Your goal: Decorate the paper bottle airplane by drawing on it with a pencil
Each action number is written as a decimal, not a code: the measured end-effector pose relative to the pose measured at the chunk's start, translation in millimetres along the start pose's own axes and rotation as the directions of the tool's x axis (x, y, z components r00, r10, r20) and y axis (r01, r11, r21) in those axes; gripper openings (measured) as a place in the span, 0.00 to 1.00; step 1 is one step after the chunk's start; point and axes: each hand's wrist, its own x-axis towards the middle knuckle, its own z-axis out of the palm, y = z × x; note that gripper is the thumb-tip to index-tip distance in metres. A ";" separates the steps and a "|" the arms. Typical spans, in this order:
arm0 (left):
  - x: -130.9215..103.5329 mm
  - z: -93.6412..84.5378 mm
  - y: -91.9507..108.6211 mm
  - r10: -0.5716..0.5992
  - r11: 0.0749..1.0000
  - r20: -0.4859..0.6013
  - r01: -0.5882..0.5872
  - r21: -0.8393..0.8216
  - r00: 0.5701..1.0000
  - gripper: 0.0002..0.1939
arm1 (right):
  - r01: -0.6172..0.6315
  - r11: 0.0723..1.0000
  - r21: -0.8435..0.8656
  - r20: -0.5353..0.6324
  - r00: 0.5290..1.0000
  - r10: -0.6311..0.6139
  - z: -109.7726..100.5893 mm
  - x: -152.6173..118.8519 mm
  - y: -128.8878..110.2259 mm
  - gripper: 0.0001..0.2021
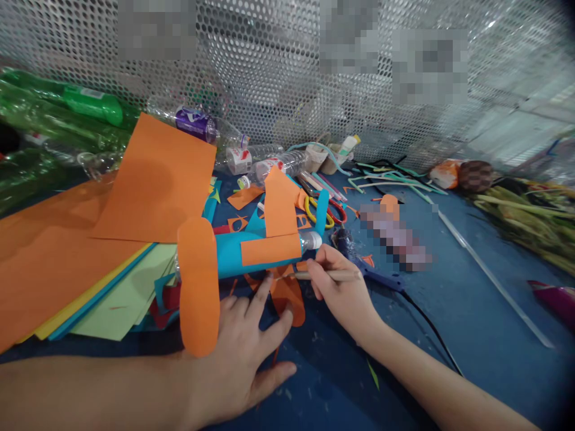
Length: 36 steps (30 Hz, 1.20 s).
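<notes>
A plastic bottle [229,254] wrapped in blue paper lies across the middle, with orange paper pieces on it and a long orange oval [197,287] at its left end. My left hand [249,335] is spread below the bottle, its fingertips touching a darker orange paper piece [287,296] on the blue table. Between the fingers and thumb of my right hand [339,284] is a thin pencil-like stick [344,275], its tip pointing left over the orange paper beside my left fingertips. The bottle's capped end is just above my right hand.
Colored paper sheets [153,179] are stacked at left, with green bottles [58,114] behind. Scissors [335,212], clear bottles [287,164] and straws [395,176] lie beyond the wrapped bottle. A blue glue gun [381,276] with a black cord is right; a perforated metal screen [269,78] stands behind.
</notes>
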 end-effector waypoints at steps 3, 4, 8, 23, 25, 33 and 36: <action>-0.5 2.1 0.2 0.003 1.000 -0.015 -0.004 -0.015 1.000 0.26 | -0.009 1.000 -0.019 -0.031 0.999 0.009 -1.6 0.8 -1.6 0.13; -0.8 3.1 0.2 0.004 1.000 -0.028 -0.005 -0.022 1.000 0.26 | -0.012 1.000 -0.024 -0.038 0.999 0.011 -2.0 1.0 -1.8 0.12; -1.3 4.3 0.4 0.001 0.999 -0.046 -0.003 -0.035 0.999 0.26 | -0.006 0.999 -0.032 -0.041 0.999 0.005 -2.6 1.4 -1.0 0.12; 1.0 -2.0 0.8 -0.005 1.000 0.016 0.005 -0.003 1.000 0.26 | 0.003 0.998 -0.069 0.042 0.999 0.000 5.3 -10.7 -1.0 0.13; 1.3 -3.3 0.9 -0.009 1.000 0.029 0.009 0.006 1.000 0.26 | 0.011 0.997 -0.071 0.045 0.999 -0.008 6.3 -11.9 -2.2 0.13; 0.1 -1.0 0.7 -0.001 1.000 -0.007 0.001 0.008 1.000 0.27 | 0.028 0.998 -0.051 0.083 0.996 -0.024 7.5 -13.1 -0.3 0.13; 0.3 -1.3 0.7 0.001 1.000 -0.005 -0.001 0.003 1.000 0.27 | 0.027 0.998 -0.059 0.085 0.996 -0.022 7.4 -12.8 -0.2 0.13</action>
